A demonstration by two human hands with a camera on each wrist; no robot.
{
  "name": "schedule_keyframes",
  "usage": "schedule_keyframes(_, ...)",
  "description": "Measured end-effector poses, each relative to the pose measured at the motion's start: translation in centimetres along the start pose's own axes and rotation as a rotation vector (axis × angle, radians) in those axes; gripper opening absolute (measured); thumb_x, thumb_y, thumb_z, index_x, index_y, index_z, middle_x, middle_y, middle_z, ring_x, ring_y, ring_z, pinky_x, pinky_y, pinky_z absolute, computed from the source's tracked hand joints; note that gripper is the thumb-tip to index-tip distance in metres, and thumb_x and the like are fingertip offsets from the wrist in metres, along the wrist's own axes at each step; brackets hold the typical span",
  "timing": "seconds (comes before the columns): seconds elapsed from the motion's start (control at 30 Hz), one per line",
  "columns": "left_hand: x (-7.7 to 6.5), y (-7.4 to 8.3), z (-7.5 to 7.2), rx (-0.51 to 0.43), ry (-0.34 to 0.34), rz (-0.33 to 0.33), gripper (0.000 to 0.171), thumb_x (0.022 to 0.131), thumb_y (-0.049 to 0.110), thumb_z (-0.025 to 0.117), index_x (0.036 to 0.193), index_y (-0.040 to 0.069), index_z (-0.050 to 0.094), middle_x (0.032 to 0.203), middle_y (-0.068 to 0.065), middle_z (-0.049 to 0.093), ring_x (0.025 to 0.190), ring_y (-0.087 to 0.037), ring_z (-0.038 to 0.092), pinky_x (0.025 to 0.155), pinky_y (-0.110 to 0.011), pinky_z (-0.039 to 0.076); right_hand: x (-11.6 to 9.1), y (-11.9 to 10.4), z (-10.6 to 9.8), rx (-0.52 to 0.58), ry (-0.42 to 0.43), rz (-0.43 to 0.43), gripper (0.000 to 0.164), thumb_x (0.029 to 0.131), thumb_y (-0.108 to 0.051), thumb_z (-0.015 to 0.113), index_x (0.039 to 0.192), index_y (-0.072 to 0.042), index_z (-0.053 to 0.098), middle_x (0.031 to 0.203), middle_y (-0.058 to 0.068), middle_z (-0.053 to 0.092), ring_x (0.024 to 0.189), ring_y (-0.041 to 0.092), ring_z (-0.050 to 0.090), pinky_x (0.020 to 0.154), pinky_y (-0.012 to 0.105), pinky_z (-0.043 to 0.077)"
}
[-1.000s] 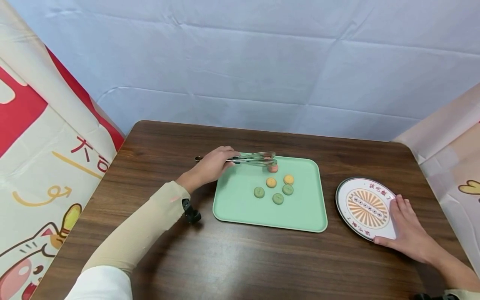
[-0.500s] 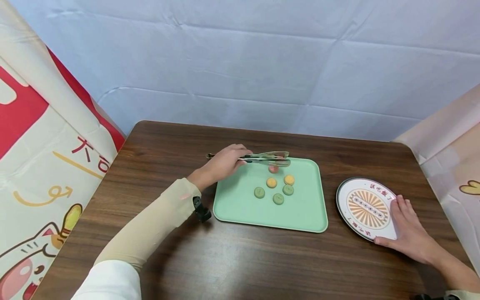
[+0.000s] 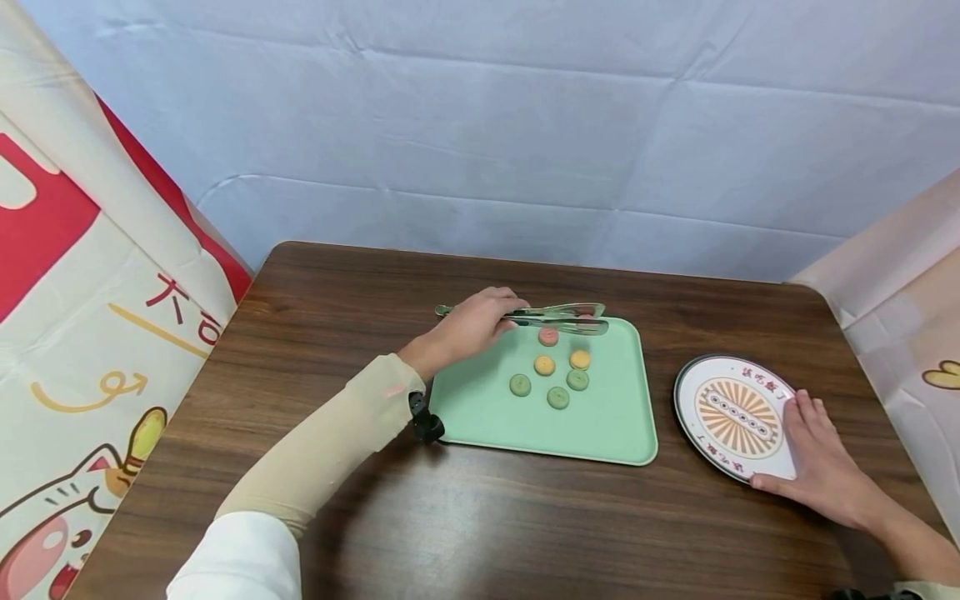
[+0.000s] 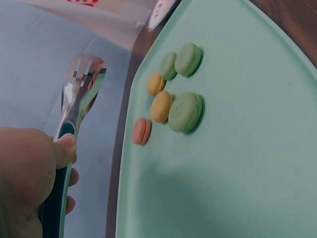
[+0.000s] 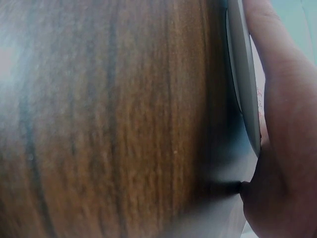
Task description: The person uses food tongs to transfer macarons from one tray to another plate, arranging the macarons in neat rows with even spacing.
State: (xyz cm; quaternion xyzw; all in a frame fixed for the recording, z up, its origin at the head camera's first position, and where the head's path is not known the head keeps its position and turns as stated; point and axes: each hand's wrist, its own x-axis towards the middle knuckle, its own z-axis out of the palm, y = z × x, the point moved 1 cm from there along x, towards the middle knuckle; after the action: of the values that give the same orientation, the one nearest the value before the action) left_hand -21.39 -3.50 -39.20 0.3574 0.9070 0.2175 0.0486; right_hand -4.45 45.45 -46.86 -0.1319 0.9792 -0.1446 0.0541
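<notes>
My left hand [image 3: 478, 323] grips metal tongs [image 4: 71, 96] by their dark handles, above the far edge of a mint green tray [image 3: 480, 421]. A pink piece, mostly hidden, shows between the tong tips. On the tray, just below the tongs in the head view, lies a pink macaron [image 3: 548, 337]. Nearer are two yellow macarons, one of them a yellow macaron [image 3: 544, 365], and three green ones, including a green macaron [image 3: 558, 397]. At the right, my right hand [image 3: 825, 471] rests with spread fingers on the rim of a white patterned plate [image 3: 738, 417].
The tray and plate stand apart on a dark wooden table [image 3: 525, 525]. Pale cloth [image 3: 480, 125] hangs behind the table's far edge, and printed cloth [image 3: 75, 400] stands at the left side. A black wrist camera [image 3: 426, 419] sits by the tray's left edge.
My left hand and the tongs have moved right along the tray's far side, with the pink piece between the tips. The right hand and the plate have stayed in place.
</notes>
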Motion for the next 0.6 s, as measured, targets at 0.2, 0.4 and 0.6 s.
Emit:
schedule_keyframes(0.2, 0.9, 1.0, 0.2, -0.003, -0.007, 0.012, 0.039, 0.104, 0.014, 0.061, 0.142, 0.007, 0.06, 0.138, -0.011, 0.059, 0.128, -0.024, 0.056, 0.102, -0.034, 0.048, 0.0, 0.1, 0.0, -0.001, 0.004, -0.008, 0.132, 0.082, -0.045, 0.082, 0.151, 0.02, -0.009, 0.158, 0.036, -0.022, 0.148, 0.037, -0.03, 0.114, 0.029, -0.024)
schedule_keyframes(0.4, 1.7, 1.9, 0.4, 0.011, -0.021, 0.014, 0.038, 0.105, 0.016, 0.06, 0.142, 0.009, 0.059, 0.138, -0.008, 0.059, 0.13, -0.022, 0.053, 0.104, -0.032, 0.046, 0.0, 0.1, 0.0, 0.002, 0.004, -0.01, 0.131, 0.081, -0.044, 0.083, 0.15, 0.021, -0.008, 0.158, 0.038, -0.022, 0.148, 0.037, -0.029, 0.114, 0.03, -0.024)
schedule_keyframes(0.6, 2.5, 2.5, 0.6, -0.001, -0.015, 0.029, 0.038, 0.105, 0.015, 0.059, 0.142, 0.009, 0.059, 0.135, -0.007, 0.061, 0.127, -0.021, 0.055, 0.102, -0.031, 0.047, 0.0, 0.1, 0.1, 0.002, -0.005, 0.004, 0.131, 0.082, -0.044, 0.083, 0.15, 0.021, -0.008, 0.158, 0.038, -0.022, 0.148, 0.038, -0.03, 0.114, 0.03, -0.025)
